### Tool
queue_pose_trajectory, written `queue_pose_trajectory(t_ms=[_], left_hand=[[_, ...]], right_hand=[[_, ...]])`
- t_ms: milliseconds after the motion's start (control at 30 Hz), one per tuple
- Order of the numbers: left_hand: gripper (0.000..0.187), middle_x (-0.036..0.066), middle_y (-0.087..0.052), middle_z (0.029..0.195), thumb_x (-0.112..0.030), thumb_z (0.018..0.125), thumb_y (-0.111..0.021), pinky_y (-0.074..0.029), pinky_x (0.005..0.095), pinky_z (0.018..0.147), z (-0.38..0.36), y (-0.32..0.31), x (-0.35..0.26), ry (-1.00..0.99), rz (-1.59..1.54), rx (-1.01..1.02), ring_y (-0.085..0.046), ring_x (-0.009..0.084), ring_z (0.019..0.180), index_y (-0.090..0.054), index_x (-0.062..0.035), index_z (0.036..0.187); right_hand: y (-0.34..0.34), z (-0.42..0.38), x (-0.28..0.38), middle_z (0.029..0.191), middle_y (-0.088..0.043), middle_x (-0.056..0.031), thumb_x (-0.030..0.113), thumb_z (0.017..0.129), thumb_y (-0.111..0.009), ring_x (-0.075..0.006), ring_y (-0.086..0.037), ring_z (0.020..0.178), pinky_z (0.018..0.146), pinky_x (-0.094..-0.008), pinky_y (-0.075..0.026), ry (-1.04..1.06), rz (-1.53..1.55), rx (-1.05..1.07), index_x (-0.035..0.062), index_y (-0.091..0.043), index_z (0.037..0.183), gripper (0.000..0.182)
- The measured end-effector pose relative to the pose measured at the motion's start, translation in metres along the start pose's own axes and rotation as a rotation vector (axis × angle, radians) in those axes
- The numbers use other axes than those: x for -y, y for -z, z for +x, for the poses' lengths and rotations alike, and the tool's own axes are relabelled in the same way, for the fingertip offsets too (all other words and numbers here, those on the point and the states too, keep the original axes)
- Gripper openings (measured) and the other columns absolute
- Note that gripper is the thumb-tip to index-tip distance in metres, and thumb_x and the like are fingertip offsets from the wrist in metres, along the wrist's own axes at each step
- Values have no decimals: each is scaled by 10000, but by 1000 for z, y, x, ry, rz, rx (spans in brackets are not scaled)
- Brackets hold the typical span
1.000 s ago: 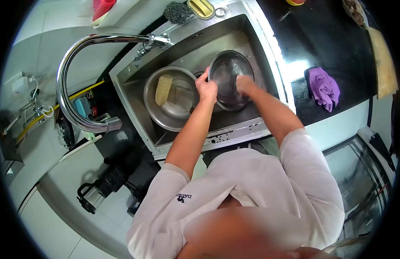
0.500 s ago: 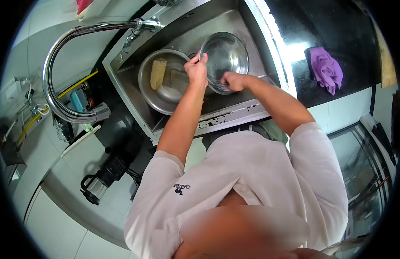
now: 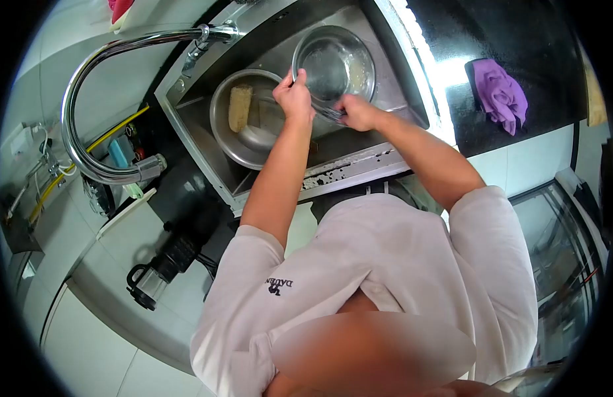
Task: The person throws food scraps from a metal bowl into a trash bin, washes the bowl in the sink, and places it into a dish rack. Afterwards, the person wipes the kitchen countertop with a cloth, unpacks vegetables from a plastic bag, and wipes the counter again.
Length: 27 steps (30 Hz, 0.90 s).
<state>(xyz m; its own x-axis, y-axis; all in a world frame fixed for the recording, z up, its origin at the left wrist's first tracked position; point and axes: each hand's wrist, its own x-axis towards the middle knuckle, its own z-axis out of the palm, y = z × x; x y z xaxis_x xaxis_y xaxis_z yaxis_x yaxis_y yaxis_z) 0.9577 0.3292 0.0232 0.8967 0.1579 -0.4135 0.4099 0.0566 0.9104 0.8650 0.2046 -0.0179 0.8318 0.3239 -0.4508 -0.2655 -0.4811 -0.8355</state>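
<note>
A shiny round bowl (image 3: 333,49), tilted over the sink (image 3: 396,73), has its left rim gripped by my left hand (image 3: 294,99). My right hand (image 3: 357,114) is closed at the bowl's near rim, its fingertips by a dark, streaky patch. What those fingers hold, if anything, I cannot make out. Left of the bowl, a wide steel basin (image 3: 222,135) rests in the sink, partly covered by my left forearm. Inside it lies a pale tan, rough-textured loofah (image 3: 240,109).
A chrome gooseneck faucet (image 3: 72,109) arches at the left of the sink. A crumpled purple cloth (image 3: 501,96) lies on the black counter (image 3: 445,20) to the right. Lower left are a black-handled blender jug (image 3: 149,284) and a blue item (image 3: 121,152).
The bowl has shifted up and slightly left in view, with my left hand still on its rim. My right hand has moved from inside the bowl to its near rim.
</note>
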Motion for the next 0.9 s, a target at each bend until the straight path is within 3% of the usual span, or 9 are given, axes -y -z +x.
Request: queue_pose_trajectory(t_ms=[100, 233, 267, 367, 500, 567, 700, 800, 900], left_hand=[[266, 94, -644, 920, 46, 825, -574, -488, 301, 700, -9, -4, -1, 85, 53, 2, -596, 168, 768, -632, 70, 1084], [389, 98, -644, 920, 138, 729, -494, -496, 298, 671, -10, 0, 2, 232, 95, 65, -598, 170, 750, -636, 67, 1085], [444, 94, -645, 894, 159, 678, -438, -494, 299, 640, -13, -2, 3, 205, 196, 52, -599, 169, 729, -644, 68, 1060], [427, 35, -646, 833, 134, 663, -460, -459, 259, 622, -21, -3, 2, 257, 256, 181, -563, 121, 687, -688, 14, 1004], [371, 27, -611, 754, 144, 671, -473, -400, 260, 521, -28, -3, 0, 203, 376, 216, -524, 115, 602, -670, 15, 957], [385, 32, -612, 770, 145, 675, -470, -403, 261, 523, -14, 8, 14, 181, 390, 217, -533, 118, 614, -659, 13, 983], [413, 42, -615, 813, 148, 676, -462, -411, 268, 527, -15, 16, 6, 241, 306, 183, -544, 124, 640, -637, 7, 1022], [421, 44, -614, 808, 148, 684, -456, -422, 267, 542, -24, 14, 14, 230, 350, 165, -543, 126, 647, -643, 4, 1033], [429, 51, -629, 828, 161, 685, -440, -447, 260, 576, -31, 4, -3, 160, 296, 204, -564, 127, 680, -650, 8, 1026]], right_hand=[[20, -3, -26, 1070, -608, -243, 75, 814, -539, -385, -621, 916, 839, -426, -504, -103, -569, 97, 15, -667, 952, 197], [32, 16, -38, 1193, -528, -227, 140, 844, -531, -412, -608, 965, 856, -430, -506, -335, -646, -130, 30, -682, 942, 211], [31, 28, -48, 1244, -457, -263, 152, 861, -526, -432, -572, 1027, 879, -437, -494, -397, -634, -88, 35, -634, 1061, 255], [23, 57, -45, 1204, -449, -312, 136, 853, -561, -435, -536, 1074, 895, -453, -476, -527, -104, -631, 30, -551, 1148, 313], [22, 98, -17, 940, -595, -257, 155, 746, -726, -437, -574, 889, 790, -466, -463, -310, 127, -1049, -10, -560, 986, 336], [7, 103, 4, 893, -607, -221, 160, 724, -742, -407, -581, 878, 773, -443, -465, -121, 261, -1017, -2, -580, 927, 305], [-7, 67, 13, 921, -562, -221, 111, 718, -715, -420, -557, 873, 769, -451, -455, 161, 302, -536, 2, -531, 897, 279], [-7, 74, 6, 982, -532, -250, 87, 726, -696, -450, -553, 877, 787, -466, -460, 169, 169, -829, 3, -516, 962, 309], [18, 93, -8, 1026, -530, -270, 77, 747, -681, -439, -537, 960, 833, -470, -450, -175, 56, -937, 4, -527, 1022, 322]])
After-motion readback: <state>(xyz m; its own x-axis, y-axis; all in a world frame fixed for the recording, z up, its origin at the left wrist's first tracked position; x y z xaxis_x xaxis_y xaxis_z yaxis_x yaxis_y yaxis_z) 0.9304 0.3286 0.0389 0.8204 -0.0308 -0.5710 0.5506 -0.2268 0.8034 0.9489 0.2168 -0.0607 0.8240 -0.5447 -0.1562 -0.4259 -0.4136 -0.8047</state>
